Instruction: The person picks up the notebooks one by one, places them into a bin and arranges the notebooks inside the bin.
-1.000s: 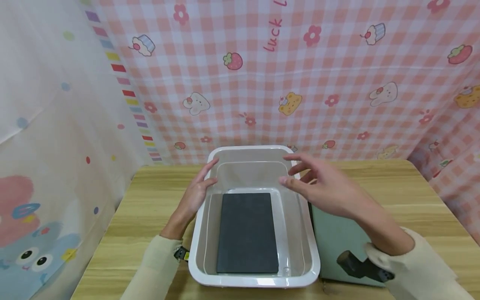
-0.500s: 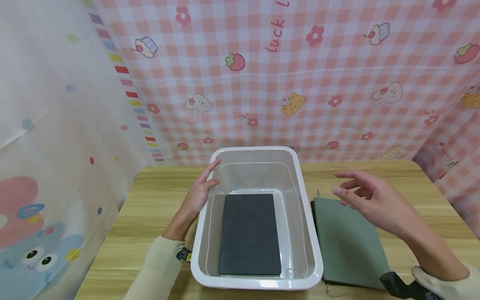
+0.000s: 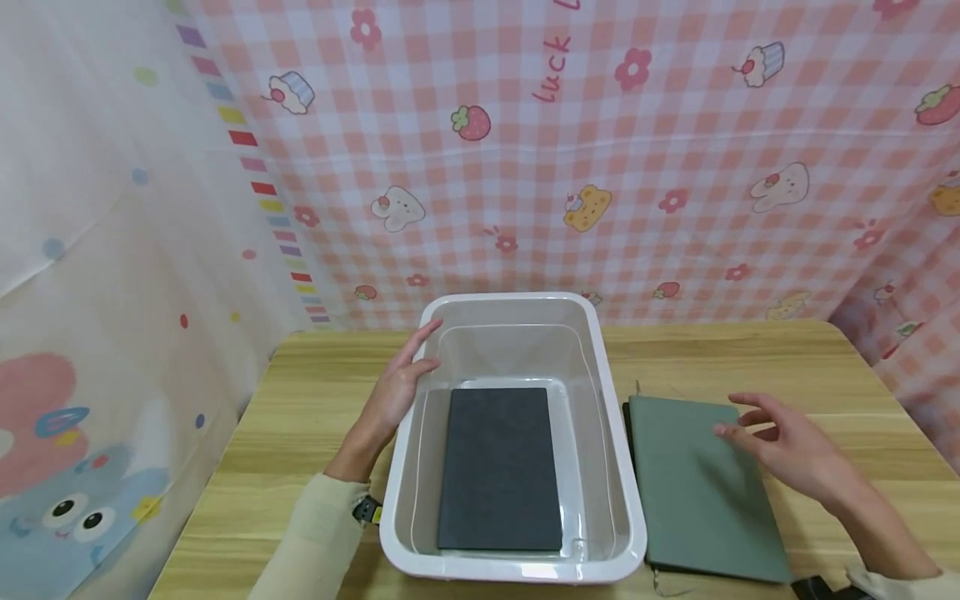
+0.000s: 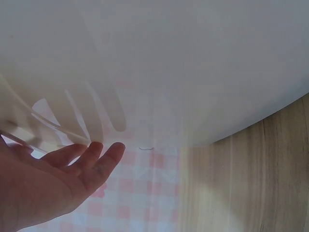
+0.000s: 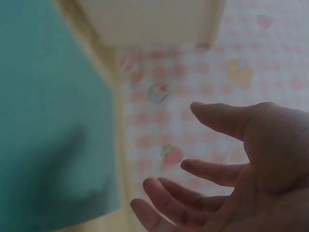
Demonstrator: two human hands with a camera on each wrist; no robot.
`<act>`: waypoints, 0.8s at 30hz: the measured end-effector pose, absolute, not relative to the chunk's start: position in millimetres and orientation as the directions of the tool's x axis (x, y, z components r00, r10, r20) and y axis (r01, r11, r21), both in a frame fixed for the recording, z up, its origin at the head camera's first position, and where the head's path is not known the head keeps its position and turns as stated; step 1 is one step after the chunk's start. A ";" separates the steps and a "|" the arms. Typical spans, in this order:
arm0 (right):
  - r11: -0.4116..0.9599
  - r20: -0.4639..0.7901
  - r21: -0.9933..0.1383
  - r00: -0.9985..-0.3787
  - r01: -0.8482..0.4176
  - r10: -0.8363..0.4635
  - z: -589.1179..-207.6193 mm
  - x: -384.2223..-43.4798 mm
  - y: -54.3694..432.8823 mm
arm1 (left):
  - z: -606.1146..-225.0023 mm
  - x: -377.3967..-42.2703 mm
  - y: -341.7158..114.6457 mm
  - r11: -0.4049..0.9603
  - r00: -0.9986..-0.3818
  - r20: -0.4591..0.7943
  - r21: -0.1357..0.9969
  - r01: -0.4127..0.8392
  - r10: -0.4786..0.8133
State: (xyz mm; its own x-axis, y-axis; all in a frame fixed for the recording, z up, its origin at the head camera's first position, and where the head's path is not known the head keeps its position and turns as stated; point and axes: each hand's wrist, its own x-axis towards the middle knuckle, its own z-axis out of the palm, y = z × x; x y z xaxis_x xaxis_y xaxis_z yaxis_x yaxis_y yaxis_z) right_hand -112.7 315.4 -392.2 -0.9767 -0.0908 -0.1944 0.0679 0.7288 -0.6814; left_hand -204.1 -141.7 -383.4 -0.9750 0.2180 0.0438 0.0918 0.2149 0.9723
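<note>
Your right hand [image 3: 791, 442] hangs over the right edge of the green book [image 3: 690, 483], toward its far corner, shadow falling on the cover. Fingers and thumb half bent and well parted, holding nothing; the right wrist view agrees. Green book: flat on the table [image 3: 330, 400], just right of the bin [image 3: 517, 569]. A dark edge [image 3: 628, 425] shows along its left side, perhaps a 2nd book beneath; cannot confirm. 1 dark book [image 3: 498, 471] lies flat on the bin floor, nearer the left wall.

Your left hand [image 3: 393, 387] rests at the bin's left rim, thumb and 1 finger laid loosely extended across it. How hard it presses: cannot tell.

Step in hand, as judged: reaching for the green book while your left hand steadies the bin. Next move calls for lowering the right hand, thumb over the cover, fingers under the right edge. Caution: 2 books, if stacked, could lift together.
</note>
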 end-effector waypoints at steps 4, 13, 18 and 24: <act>0.743 -0.299 -0.655 -0.950 0.139 -0.086 -408.8 -116.2 329.4 | -383.1 -204.2 -141.9 0.210 -0.975 0.042 0.974 0.089 0.218; 0.721 -0.379 -0.656 -0.923 0.221 -0.062 -433.2 -116.8 345.2 | -383.1 -203.0 -141.1 0.205 -0.974 0.061 0.973 0.106 0.217; 0.704 -0.375 -0.676 -0.924 0.217 -0.075 -440.9 -115.6 348.5 | -383.0 -203.1 -141.0 0.201 -0.975 0.061 0.974 0.106 0.216; 0.688 -0.375 -0.696 -0.921 0.206 -0.102 -447.7 -115.6 350.6 | -382.3 -203.2 -140.9 0.208 -0.976 0.066 0.972 0.110 0.209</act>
State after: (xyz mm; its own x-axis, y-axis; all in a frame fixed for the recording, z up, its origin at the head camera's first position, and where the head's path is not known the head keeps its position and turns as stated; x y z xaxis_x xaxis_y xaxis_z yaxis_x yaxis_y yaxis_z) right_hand -115.6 350.6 -447.7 -0.9214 -0.1025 -0.3749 0.2065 0.6882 -0.6955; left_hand -203.2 -140.9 -382.3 -0.9756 0.2091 0.0662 0.1104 0.2077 0.9719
